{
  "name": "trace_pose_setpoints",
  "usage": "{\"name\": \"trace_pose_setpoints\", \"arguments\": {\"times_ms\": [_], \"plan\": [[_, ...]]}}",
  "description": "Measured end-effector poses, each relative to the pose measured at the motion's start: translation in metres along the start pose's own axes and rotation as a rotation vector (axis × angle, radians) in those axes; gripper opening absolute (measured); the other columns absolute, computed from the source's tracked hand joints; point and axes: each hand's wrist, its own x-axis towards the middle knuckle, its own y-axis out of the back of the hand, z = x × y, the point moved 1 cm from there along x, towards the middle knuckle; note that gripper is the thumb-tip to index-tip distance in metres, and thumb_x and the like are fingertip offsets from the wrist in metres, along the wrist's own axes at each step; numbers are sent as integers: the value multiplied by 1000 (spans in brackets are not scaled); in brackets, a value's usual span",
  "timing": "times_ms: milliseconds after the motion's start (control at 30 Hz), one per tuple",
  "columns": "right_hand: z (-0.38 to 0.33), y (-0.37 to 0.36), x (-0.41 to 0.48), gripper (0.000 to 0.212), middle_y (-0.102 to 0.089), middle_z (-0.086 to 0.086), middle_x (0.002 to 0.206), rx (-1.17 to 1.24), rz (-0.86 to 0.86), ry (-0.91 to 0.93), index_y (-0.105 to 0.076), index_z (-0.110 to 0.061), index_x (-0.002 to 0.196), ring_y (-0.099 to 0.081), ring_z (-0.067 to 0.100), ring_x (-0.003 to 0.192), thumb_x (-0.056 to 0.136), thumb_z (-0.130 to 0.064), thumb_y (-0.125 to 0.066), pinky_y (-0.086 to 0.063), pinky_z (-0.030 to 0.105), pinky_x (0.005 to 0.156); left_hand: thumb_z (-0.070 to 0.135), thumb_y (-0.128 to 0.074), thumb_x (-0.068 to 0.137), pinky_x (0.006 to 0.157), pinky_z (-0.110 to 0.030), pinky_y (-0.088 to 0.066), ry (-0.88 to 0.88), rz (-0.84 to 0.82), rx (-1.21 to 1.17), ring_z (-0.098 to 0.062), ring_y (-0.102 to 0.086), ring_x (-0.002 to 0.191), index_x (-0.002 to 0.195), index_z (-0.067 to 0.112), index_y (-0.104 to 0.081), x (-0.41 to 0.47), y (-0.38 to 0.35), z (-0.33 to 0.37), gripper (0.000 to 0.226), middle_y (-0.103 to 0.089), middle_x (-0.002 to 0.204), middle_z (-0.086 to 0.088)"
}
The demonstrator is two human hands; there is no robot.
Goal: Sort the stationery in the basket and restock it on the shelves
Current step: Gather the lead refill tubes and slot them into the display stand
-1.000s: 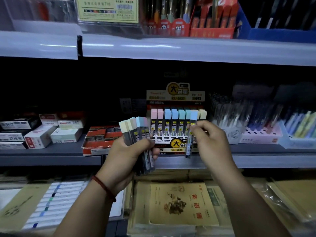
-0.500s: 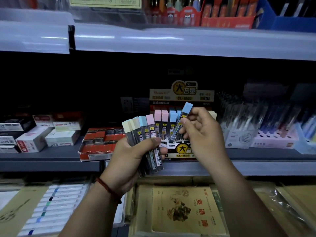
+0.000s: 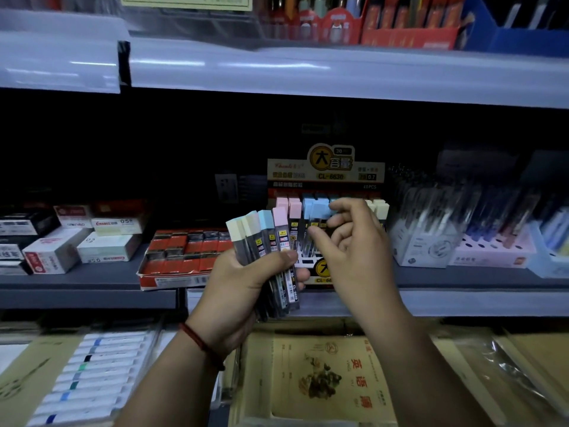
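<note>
Several tan paper exercise books lay nearest, under my wrists. Above them my left hand clamped a fan of slim clear lead-refill tubes with cream, blue and pink caps, thumb across their fronts. My right hand was just beyond, thumb and forefinger apart and gripping nothing I could make out, forefinger tip on a blue-capped tube standing in the yellow-and-red cardboard display box on the grey shelf. I judged the fan the risk: a loosened thumb would spill tubes onto the books, and a hard push could tip the light box backward.
</note>
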Motion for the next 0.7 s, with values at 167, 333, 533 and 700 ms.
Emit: {"name": "trace_pose_setpoints", "arguments": {"times_ms": [167, 333, 533, 700], "plan": [[-20, 11, -5, 4, -64, 3, 77, 335, -128, -118, -69, -20, 96, -56, 9, 62, 93, -21, -72, -50, 21, 59, 2, -69, 87, 68, -37, -63, -29, -22, -21, -29, -73, 74, 107, -2, -70, 0, -4, -6, 20, -72, 87, -23], [-21, 10, -12, 12, -59, 4, 59, 550, -352, -332, -71, -7, 101, -53, 20, 49, 94, -16, -71, -56, 38, 50, 1, -67, 88, 70, -38, -61, -50, -81, 9, -31, -69, 76, 97, -6, -72, 2, -7, -13, 12, -70, 92, -32], [-14, 18, -12, 13, -48, 13, 62, 640, -320, -428, -70, -4, 98, -48, 15, 45, 95, -16, -69, -39, 22, 42, 5, -68, 88, 71, -37, -61, -42, -114, 15, -29, -72, 80, 104, -8, -69, 3, -9, -17, 21, -72, 92, -27], [-9, 16, -12, 13, -55, 10, 59, 651, -296, -416, -71, -7, 101, -50, 24, 53, 96, -19, -67, -41, 29, 50, 7, -67, 90, 66, -34, -60, -84, -107, 29, -28, -71, 76, 99, -8, -70, 3, -8, -16, 17, -72, 88, -26]]}}
